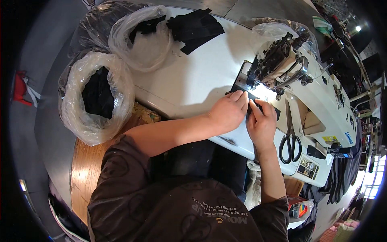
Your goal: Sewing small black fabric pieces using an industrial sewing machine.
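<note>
Left hand [229,111] and right hand [262,123], fingers down on one flat black fabric piece [251,96], can't tell if clamped; one white sewing machine [332,107], one black-handled metal scissors [290,130], two clear plastic bags [73,94] at left.

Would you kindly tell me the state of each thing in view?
Left hand: fingers on black fabric
Right hand: fingers on same fabric
Sewing machine light: lit
Scissors: lying down, apparently closed
Nearer clear plastic bag: open, black pieces inside
Farther clear plastic bag: open, black pieces inside
Black strips: loosely piled
</note>
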Tool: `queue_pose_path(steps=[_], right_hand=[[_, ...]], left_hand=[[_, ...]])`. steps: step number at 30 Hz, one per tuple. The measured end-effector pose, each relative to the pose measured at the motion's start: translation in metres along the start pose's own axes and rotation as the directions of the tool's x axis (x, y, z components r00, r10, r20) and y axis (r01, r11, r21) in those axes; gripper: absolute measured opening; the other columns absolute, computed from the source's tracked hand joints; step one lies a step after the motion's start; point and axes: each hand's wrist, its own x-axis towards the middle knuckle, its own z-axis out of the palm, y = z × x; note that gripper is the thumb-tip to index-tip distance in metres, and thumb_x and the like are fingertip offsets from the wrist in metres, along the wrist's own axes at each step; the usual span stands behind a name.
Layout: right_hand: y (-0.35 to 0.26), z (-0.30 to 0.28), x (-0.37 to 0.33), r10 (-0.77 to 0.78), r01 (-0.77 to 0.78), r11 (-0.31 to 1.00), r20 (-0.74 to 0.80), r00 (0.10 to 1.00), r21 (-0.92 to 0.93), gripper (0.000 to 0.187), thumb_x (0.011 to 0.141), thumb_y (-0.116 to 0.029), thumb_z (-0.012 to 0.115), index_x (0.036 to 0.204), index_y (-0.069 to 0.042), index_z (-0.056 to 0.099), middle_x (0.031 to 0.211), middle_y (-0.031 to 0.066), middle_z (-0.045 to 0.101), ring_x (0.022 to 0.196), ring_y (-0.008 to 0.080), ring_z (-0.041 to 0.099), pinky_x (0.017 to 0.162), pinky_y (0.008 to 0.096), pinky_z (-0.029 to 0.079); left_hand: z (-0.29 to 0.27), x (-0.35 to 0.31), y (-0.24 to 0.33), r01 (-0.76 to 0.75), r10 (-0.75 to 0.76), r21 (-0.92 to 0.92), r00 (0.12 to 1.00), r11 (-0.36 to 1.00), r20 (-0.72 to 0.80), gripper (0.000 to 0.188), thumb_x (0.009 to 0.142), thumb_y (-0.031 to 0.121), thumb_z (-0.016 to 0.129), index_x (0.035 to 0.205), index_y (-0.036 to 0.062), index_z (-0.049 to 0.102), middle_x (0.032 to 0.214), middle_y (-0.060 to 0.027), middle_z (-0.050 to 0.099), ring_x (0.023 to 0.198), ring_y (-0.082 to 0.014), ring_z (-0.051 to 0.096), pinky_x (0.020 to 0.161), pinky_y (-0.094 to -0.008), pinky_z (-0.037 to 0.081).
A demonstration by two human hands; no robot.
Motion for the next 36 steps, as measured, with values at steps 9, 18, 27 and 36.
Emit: queue_pose_path(steps=[9, 18, 27, 36], right_hand=[[0.007, 0.006, 0.010, 0.008, -0.008, 1.000, -0.005, 1.000, -0.017, 0.038, 0.084, 0.002, 0.071, 0.120, -0.005, 0.081, 0.120, 0.0132, 0.071, 0.109, 0.0347, 0.068, 0.096, 0.0460, 0.055], [0.011, 0.011, 0.012, 0.001, -0.002, 0.999, -0.043, 0.999, -0.040, 0.036, 0.085, 0.001, 0.071, 0.119, -0.004, 0.080, 0.119, 0.0139, 0.071, 0.108, 0.0354, 0.069, 0.095, 0.0470, 0.056], [0.019, 0.020, 0.013, 0.057, -0.055, 0.996, 0.021, 0.998, -0.072, 0.039, 0.094, -0.006, 0.069, 0.132, 0.004, 0.071, 0.136, 0.0218, 0.069, 0.124, 0.0415, 0.066, 0.111, 0.0511, 0.051], [0.017, 0.020, 0.014, 0.071, -0.070, 0.995, 0.010, 0.997, -0.077, 0.037, 0.095, -0.008, 0.069, 0.130, 0.003, 0.071, 0.139, 0.0223, 0.069, 0.127, 0.0420, 0.065, 0.113, 0.0507, 0.050]], left_hand=[[0.009, 0.012, -0.022, -0.022, 0.022, -0.068, 1.000, 0.997, -0.002, 0.041, 0.084, 0.009, 0.066, 0.122, -0.0061, 0.072, 0.131, -0.0164, 0.072, 0.128, -0.0298, 0.066, 0.107, -0.0352, 0.056], [0.009, 0.017, -0.024, -0.030, 0.035, -0.067, 0.997, 0.997, 0.076, 0.040, 0.084, 0.007, 0.066, 0.122, -0.0058, 0.072, 0.131, -0.0162, 0.072, 0.131, -0.0298, 0.064, 0.109, -0.0346, 0.056], [0.027, 0.039, -0.042, -0.028, 0.029, -0.021, 0.999, 0.999, 0.036, 0.033, 0.085, 0.010, 0.067, 0.113, -0.0010, 0.079, 0.124, -0.0096, 0.075, 0.120, -0.0236, 0.067, 0.100, -0.0306, 0.059], [0.027, 0.044, -0.044, 0.006, -0.003, -0.056, 0.999, 0.998, 0.049, 0.033, 0.085, 0.008, 0.068, 0.116, -0.0001, 0.077, 0.126, -0.0092, 0.075, 0.123, -0.0246, 0.067, 0.106, -0.0337, 0.056]])
